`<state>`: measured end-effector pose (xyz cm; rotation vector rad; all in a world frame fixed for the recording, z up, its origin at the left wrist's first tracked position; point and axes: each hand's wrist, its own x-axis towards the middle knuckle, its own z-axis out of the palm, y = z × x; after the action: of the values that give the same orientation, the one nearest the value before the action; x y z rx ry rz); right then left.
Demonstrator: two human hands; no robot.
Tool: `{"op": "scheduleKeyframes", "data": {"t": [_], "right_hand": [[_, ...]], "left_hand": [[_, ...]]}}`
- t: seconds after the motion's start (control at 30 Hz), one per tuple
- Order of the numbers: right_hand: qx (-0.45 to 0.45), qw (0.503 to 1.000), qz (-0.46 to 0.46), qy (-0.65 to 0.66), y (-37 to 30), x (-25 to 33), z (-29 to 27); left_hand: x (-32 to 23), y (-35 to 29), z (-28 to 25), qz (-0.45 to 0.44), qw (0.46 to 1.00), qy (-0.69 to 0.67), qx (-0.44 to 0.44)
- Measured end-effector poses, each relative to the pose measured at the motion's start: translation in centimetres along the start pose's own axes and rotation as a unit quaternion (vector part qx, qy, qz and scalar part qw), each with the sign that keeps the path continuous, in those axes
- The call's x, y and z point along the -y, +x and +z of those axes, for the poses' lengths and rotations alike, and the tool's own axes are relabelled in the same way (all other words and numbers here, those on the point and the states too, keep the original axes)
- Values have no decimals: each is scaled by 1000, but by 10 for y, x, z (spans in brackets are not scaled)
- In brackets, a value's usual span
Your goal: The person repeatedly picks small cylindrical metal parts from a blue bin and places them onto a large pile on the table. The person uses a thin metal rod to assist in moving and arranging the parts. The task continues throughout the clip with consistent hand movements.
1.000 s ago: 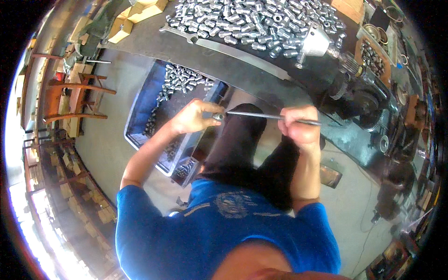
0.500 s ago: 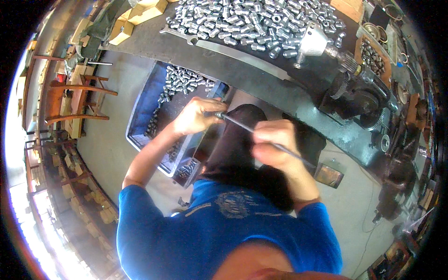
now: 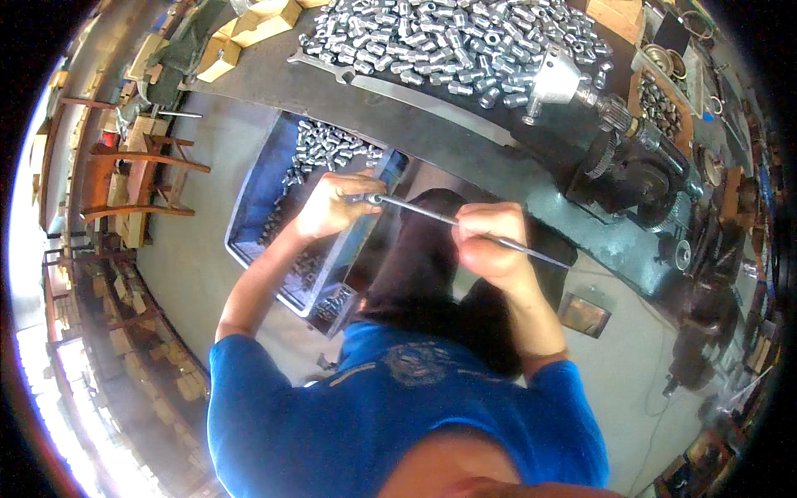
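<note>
Over my lap, my left hand [image 3: 339, 204] is closed, its fingers pinching a small metal fitting [image 3: 375, 199]. My right hand [image 3: 494, 242] is wrapped round a slim, straight metal rod [image 3: 427, 213]. One end of the rod meets the fitting at my left fingertips; whether it sits inside the bore is too small to tell. The other end, which tapers, sticks out past my right hand. Beside my left hand stands a blue plastic crate [image 3: 241, 217] with many similar shiny fittings [image 3: 328, 145] in it.
Ahead is a dark workbench [image 3: 390, 124] bearing a big heap of metal fittings [image 3: 448, 41], a wrench [image 3: 320, 65] and a flat metal bar [image 3: 436, 109]. A geared machine [image 3: 635, 174] stands on the right. Yellow boxes [image 3: 261, 21] lie far left, with a wooden chair [image 3: 124, 178] on the floor.
My left hand has shifted slightly left with the fitting. The rod has turned to a flatter angle, and my right hand has moved slightly up with it.
</note>
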<state>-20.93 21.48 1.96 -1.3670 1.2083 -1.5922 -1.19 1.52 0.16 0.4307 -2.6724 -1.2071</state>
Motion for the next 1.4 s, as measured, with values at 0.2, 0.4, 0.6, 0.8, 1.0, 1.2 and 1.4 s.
{"op": "scheduleKeyframes", "data": {"t": [0.2, 0.4, 0.6, 0.8, 1.0, 1.2, 1.4], "right_hand": [[17, 998, -23, -48, -2, 5, 2], [15, 996, -55, -72, 7, -29, 25], [37, 999, 23, -20, 3, -28, -4], [11, 999, 29, -26, 12, -54, 30], [61, 996, 58, -22, 17, -29, 11], [55, 997, 42, -18, 22, -34, 9], [31, 997, 54, -34, 21, -31, 14]], "left_hand": [[3, 1, 10, -55, 997, -54, 0], [-5, 19, 27, 97, 992, -68, 39], [1, 13, 13, 68, 997, -5, 24], [-5, 20, 37, 135, 990, -20, 34], [17, -4, 16, 61, 996, 61, -25], [13, -3, 27, 88, 996, 14, -29], [24, -6, 20, 60, 991, 96, -73]]}}
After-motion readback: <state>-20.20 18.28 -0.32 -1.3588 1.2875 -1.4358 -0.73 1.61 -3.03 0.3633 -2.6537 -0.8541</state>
